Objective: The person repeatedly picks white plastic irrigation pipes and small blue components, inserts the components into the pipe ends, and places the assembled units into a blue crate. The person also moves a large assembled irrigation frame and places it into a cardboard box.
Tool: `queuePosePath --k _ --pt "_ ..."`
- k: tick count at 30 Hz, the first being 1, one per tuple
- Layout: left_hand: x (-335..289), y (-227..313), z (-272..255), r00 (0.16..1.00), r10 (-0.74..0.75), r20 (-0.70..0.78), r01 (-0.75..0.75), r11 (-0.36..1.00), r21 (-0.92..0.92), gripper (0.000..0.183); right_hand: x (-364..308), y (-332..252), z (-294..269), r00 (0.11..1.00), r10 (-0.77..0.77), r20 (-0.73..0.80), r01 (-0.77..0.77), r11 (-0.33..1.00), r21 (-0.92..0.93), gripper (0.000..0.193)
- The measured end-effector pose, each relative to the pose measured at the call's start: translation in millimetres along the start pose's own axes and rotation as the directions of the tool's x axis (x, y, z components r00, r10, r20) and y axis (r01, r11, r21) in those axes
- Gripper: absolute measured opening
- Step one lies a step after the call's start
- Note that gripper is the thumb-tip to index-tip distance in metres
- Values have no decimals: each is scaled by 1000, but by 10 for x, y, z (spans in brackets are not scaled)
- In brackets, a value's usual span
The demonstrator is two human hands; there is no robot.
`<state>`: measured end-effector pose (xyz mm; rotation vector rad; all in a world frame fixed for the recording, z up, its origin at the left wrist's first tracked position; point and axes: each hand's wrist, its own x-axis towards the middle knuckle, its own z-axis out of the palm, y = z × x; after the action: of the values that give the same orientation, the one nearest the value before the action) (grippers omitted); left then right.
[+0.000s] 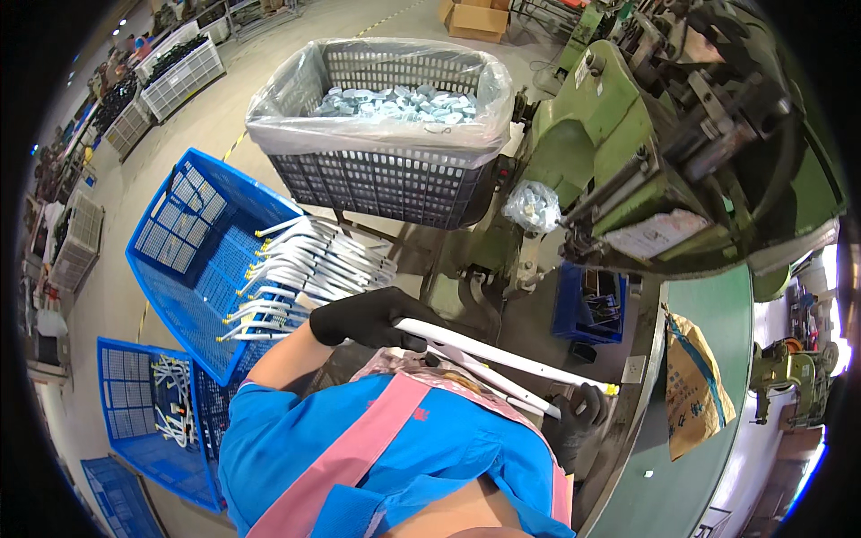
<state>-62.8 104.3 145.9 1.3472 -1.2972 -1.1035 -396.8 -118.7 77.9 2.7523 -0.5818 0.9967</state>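
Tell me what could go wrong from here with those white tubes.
The white tubes held between the left hand and right hand are more than one piece, so they might slide apart if a grip loosens.
A yellow tip sticks out past the right hand and could knock against something.
The pile by the blue crate lies overlapped; disturbing one piece might shift others.

Toward 12 o'clock, an open cardboard box (475, 21) on the floor (229, 112). Near 10, a pale crate (186, 91) of dark parts. Around 4, a brown paper sack (698, 394) with a blue stripe, flat on the green desk (668, 484).
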Motion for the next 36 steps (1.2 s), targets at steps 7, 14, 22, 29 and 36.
queuePosePath --k 7,14,22,29,36 --pt "670 -335 -815 943 -32 332 29 1000 12 40 535 -80 308 907 -46 418 -69 964 255 15" --pt "1211 -368 -2121 974 154 -168 -106 958 266 29 778 -304 629 873 49 486 -125 984 125 28" --pt "2126 -1738 -3495 706 -680 -196 679 574 457 39 992 -514 568 809 196 554 -214 976 -33 20" --pt "2435 -2219 -3311 844 -509 -170 499 628 597 43 872 -675 731 824 234 516 -255 966 -32 15" --pt "2573 -1783 -3331 894 -427 -133 428 903 -23 41 860 -783 895 800 266 538 -273 960 -68 14"
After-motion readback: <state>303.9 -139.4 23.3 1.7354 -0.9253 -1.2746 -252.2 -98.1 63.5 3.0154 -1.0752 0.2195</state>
